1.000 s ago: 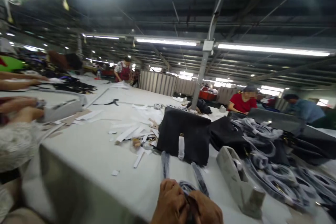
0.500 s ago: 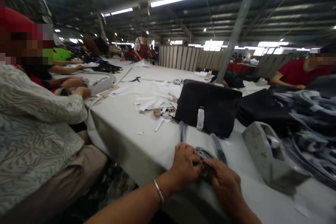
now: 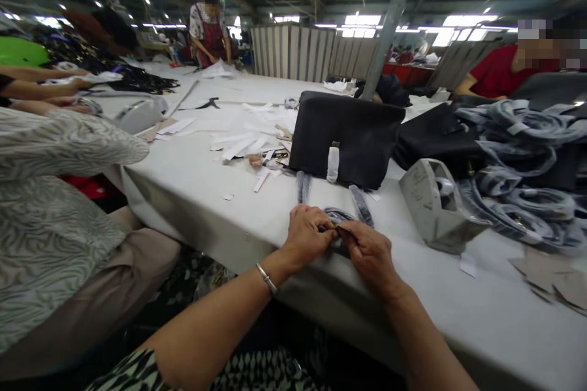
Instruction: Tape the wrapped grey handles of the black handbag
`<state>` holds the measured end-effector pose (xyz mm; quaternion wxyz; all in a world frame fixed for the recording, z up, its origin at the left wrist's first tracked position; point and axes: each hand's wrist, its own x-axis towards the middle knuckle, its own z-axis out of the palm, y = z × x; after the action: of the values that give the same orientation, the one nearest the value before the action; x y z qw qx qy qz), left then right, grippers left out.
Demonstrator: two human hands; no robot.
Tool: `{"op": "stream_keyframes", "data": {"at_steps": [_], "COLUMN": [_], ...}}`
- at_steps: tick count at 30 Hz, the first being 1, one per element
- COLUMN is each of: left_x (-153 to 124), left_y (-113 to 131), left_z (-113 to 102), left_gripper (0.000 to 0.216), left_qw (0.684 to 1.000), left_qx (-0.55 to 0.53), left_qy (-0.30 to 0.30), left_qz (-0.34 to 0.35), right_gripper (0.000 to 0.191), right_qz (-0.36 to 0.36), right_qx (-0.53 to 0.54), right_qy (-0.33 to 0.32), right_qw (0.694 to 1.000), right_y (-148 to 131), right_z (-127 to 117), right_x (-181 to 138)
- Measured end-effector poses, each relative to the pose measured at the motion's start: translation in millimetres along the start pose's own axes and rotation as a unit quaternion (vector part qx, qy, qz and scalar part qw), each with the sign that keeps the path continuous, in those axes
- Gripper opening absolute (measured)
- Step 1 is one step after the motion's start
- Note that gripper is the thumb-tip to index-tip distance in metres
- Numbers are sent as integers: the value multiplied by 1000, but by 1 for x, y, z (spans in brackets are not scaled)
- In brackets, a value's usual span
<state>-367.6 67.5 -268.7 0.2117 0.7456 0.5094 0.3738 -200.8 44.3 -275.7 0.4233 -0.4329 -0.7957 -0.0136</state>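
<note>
A dark piece (image 3: 340,244), too small and shadowed to make out fully, lies between my two hands at the near edge of the table (image 3: 257,214). My left hand (image 3: 308,232), palm down, has its fingers bent and closed on the piece from one side; my right hand (image 3: 369,252) pinches it from the other, thumb and fingers together, the tips of both hands nearly meeting. A bracelet (image 3: 266,279) rings my left wrist. Just beyond my fingers lies a coil (image 3: 338,214) in clear wrap, flanked by two wrapped bands (image 3: 303,187) that run toward the front of a black bag (image 3: 351,128). The bag leans back slightly, a white-wrapped tab (image 3: 332,164) on its front. Left of it, paper scraps (image 3: 243,142) are strewn on the table; right of my hands stands a grey dispenser (image 3: 433,208), with a heap of wrapped straps (image 3: 532,204) beside it and flat card (image 3: 553,275) nearer me. Farther out, a patterned sleeve (image 3: 68,140) of a co-worker shows at my left, a person in red (image 3: 498,73) at right, and a person in an apron (image 3: 213,40) across the table.
</note>
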Motion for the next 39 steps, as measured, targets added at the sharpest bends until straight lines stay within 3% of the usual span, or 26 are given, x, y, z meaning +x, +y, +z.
{"op": "stream_keyframes", "data": {"at_steps": [12,19,27,39], "left_x": [-3,-1,-1,1], "left_y": [-3,-4,-8,-6], "left_z": [0,-3,-3,-13], "left_gripper": [14,12,4,11], "left_qw": [999,998,995,987], "left_qx": [-7,-8,-2,-12], "left_qy": [4,-35,-72,-137], "left_qz": [34,47,65,84], "right_gripper": [16,21,23,23], "right_qz": [18,-5,-40,-69], "right_qx": [72,114,100,25], "right_qy": [1,-29,-29,-74], "right_qw": [997,993,994,995], "right_y": [0,-5,-4,-4], "right_z": [-1,-10,-12,-17], "right_x": [-1,-1,-4,-13]}}
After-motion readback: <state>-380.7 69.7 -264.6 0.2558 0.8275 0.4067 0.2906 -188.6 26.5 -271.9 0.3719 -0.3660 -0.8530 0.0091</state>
